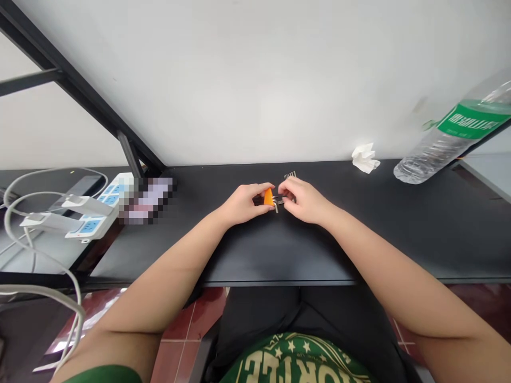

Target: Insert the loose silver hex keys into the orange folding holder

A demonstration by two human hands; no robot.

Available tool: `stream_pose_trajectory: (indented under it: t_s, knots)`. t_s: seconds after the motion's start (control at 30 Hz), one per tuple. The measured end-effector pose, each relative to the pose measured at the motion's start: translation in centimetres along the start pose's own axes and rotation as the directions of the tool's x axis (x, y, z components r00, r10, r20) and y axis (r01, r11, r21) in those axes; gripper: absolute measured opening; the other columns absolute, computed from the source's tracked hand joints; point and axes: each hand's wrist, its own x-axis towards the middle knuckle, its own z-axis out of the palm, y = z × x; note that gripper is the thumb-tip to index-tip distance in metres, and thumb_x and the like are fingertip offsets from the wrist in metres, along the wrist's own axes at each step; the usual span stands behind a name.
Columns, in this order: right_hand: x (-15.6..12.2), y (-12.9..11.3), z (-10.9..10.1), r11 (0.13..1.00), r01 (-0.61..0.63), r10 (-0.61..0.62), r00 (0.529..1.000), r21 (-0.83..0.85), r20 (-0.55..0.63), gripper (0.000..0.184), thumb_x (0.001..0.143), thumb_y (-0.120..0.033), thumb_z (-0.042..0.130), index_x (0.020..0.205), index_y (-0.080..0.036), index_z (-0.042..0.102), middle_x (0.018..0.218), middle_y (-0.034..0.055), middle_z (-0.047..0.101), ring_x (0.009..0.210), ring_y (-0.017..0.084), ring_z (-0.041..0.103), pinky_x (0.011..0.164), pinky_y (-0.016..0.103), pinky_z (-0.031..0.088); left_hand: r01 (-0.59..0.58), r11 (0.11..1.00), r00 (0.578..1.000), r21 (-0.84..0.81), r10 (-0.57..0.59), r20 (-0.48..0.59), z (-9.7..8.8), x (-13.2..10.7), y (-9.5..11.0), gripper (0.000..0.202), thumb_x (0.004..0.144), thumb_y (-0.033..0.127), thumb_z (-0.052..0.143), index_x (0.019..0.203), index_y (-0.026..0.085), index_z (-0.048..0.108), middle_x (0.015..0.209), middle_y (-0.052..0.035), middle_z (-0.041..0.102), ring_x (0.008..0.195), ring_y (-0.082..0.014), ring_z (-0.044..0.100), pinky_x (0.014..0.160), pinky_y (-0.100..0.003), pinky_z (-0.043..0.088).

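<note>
My left hand grips a small orange hex key holder between thumb and fingers, just above the black desk. A bent metal hex key sticks out of the holder's right side. My right hand is closed right beside it, its fingertips pinching a thin dark piece that looks like a hex key; the fingers hide part of it. Behind my right hand, several metal hex keys lie side by side on the desk, partly covered by the knuckles.
A crumpled white tissue and a large plastic bottle with a green label stand by the wall on the right. To the left are a blurred-out phone-like object, a white power strip with chargers and cables, and a black metal frame.
</note>
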Motion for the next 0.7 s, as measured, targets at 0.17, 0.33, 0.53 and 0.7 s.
stream_pose_trajectory:
  t_s: [0.17,0.33,0.53,0.7]
  knots:
    - [-0.2,1.5,-0.7,0.932,-0.046,0.126,0.971,-0.359,0.203,0.006,0.093,-0.018,0.062,0.095,-0.019,0.068,0.104,0.0091,0.062,0.085,0.021,0.059,0.072,0.033,0.043,0.08,0.997,0.995,0.003,-0.079,-0.052,0.0,-0.1,-1.0,0.052,0.083,0.041,0.076,0.131,0.022,0.068,0.089,-0.0001,0.069,0.08,-0.0155,0.063,0.083,-0.03,0.056]
    - [0.1,1.2,-0.3,0.886,0.01,0.109,0.967,-0.464,0.229,0.01,0.095,-0.015,0.06,0.088,-0.018,0.067,0.099,0.0115,0.065,0.089,0.024,0.062,0.073,0.035,0.044,0.078,0.997,0.996,0.021,-0.077,-0.044,0.0,0.0,-1.5,0.053,0.083,0.043,0.077,0.132,0.022,0.068,0.088,0.0001,0.068,0.08,-0.0155,0.063,0.084,-0.03,0.056]
    - [-0.3,-0.3,-0.6,0.875,-0.072,0.228,0.933,-0.479,0.277,0.014,0.083,-0.012,0.066,0.074,-0.02,0.057,0.09,0.0091,0.065,0.069,0.019,0.056,0.056,0.032,0.034,0.1,0.995,0.994,0.008,-0.1,-0.041,0.0,0.0,-1.7,0.056,0.082,0.042,0.078,0.133,0.021,0.068,0.089,-0.0002,0.069,0.08,-0.0157,0.064,0.084,-0.03,0.056]
    - [-0.3,0.1,-1.3,0.925,-0.151,0.239,0.945,-0.35,0.224,0.014,0.083,-0.011,0.064,0.076,-0.021,0.056,0.083,0.0052,0.065,0.07,0.018,0.056,0.058,0.029,0.035,0.116,0.992,0.993,-0.053,-0.116,-0.004,-0.1,0.0,-1.7,0.056,0.082,0.042,0.078,0.133,0.02,0.068,0.091,-0.0013,0.071,0.084,-0.017,0.066,0.089,-0.033,0.058]
